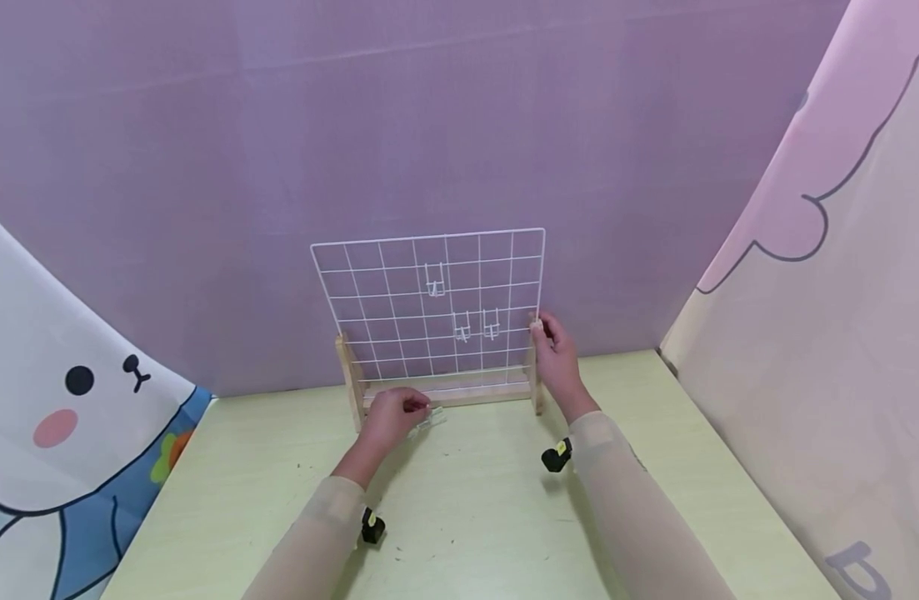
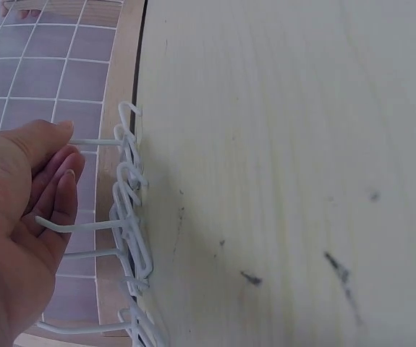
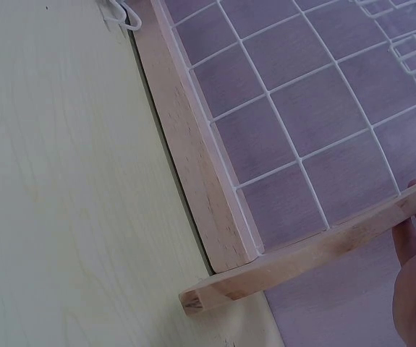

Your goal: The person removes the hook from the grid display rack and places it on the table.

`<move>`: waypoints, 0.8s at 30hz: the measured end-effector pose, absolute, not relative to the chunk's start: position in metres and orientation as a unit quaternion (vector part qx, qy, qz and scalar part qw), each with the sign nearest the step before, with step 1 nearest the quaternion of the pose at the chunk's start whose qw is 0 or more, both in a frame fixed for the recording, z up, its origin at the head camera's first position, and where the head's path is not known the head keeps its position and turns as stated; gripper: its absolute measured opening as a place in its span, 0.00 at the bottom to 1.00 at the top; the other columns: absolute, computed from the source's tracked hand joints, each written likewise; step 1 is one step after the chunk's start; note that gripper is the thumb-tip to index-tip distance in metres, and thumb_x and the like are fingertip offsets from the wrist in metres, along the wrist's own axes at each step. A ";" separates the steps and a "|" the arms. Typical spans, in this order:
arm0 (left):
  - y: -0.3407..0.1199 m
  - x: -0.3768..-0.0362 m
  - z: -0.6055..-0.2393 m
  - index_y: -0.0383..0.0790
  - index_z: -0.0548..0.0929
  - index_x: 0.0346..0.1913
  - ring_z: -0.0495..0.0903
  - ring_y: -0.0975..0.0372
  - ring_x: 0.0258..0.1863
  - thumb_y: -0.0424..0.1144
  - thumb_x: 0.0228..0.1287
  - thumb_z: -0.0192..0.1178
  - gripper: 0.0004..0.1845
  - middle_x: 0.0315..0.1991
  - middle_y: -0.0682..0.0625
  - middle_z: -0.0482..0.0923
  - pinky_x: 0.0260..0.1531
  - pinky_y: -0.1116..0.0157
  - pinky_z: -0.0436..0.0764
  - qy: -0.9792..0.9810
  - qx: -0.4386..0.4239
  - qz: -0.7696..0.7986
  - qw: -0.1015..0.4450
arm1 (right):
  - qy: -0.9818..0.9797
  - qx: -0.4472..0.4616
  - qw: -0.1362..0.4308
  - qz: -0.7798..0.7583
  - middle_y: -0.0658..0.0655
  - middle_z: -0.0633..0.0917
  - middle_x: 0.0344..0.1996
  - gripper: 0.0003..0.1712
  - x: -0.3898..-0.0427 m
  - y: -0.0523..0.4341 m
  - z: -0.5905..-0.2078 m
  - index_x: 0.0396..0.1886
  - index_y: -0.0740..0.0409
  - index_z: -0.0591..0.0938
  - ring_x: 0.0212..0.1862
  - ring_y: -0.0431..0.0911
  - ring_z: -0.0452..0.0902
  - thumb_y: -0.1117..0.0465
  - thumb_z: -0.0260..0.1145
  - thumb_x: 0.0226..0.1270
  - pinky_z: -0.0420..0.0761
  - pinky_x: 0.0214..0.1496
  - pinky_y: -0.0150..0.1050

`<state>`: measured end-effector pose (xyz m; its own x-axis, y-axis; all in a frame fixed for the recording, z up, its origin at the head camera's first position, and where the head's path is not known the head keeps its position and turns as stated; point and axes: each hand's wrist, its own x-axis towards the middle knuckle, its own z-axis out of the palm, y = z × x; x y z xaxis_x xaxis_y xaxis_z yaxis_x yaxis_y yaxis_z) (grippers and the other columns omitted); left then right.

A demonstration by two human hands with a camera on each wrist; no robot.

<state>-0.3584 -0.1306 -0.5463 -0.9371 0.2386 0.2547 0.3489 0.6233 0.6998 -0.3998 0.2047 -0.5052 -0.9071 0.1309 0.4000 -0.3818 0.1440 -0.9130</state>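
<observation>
Reaching toward the back edge of the tabletop [image 1: 504,500], the left hand [image 1: 387,417] sits at a loose pile of white wire hooks [image 2: 132,217] lying right against the foot of the wooden stand [image 1: 444,392]. The left wrist view shows its fingers [image 2: 59,188] lightly curled, with the long prong of one hook passing between fingertips and palm; whether it is firmly pinched or only touched is hard to say, though it looks like a light grasp. The hooks lie tangled, prongs pointing toward the hand, so singling one out cleanly probably means drawing on a single prong, away from the stand, rather than scooping the bunch.

Further right, the white wire grid [image 1: 429,308] stands upright in the stand at the middle of the back edge, three hooks [image 1: 462,312] already hanging on its upper and middle wires. A hook is likely best seated by tilting it so its bent end slips over a horizontal wire, then letting it drop level.

At the grid's right edge the right hand [image 1: 552,358] wraps its fingers round the stand's right post and the frame wire, steadying the panel. Keeping that hold firm should stop the light grid rocking while the other hand works.
</observation>
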 end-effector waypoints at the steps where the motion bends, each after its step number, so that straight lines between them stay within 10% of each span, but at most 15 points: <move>1: -0.131 -0.359 -0.546 0.34 0.94 0.46 0.88 0.62 0.37 0.30 0.69 0.77 0.06 0.37 0.52 0.91 0.41 0.63 0.90 -0.897 -0.165 -0.405 0.069 | -0.730 0.087 0.199 0.648 0.73 0.80 0.59 0.23 -0.400 0.205 -0.506 0.76 0.54 0.79 0.58 0.69 0.75 0.53 0.57 0.92 0.81 0.58 0.63; 11: -0.132 -0.358 -0.539 0.39 0.94 0.48 0.88 0.61 0.39 0.30 0.69 0.77 0.07 0.39 0.52 0.91 0.44 0.61 0.90 -0.886 -0.171 -0.422 0.085 | -0.730 0.098 0.222 0.639 0.73 0.83 0.57 0.20 -0.406 0.205 -0.510 0.73 0.58 0.80 0.55 0.61 0.78 0.58 0.58 0.91 0.80 0.51 0.34; 24: -0.119 -0.369 -0.475 0.38 0.92 0.46 0.87 0.56 0.41 0.33 0.73 0.74 0.04 0.41 0.48 0.90 0.43 0.65 0.87 -0.837 -0.154 -0.503 0.153 | -0.727 0.100 0.211 0.646 0.76 0.80 0.58 0.21 -0.406 0.206 -0.510 0.74 0.58 0.80 0.55 0.67 0.75 0.57 0.56 0.92 0.80 0.55 0.53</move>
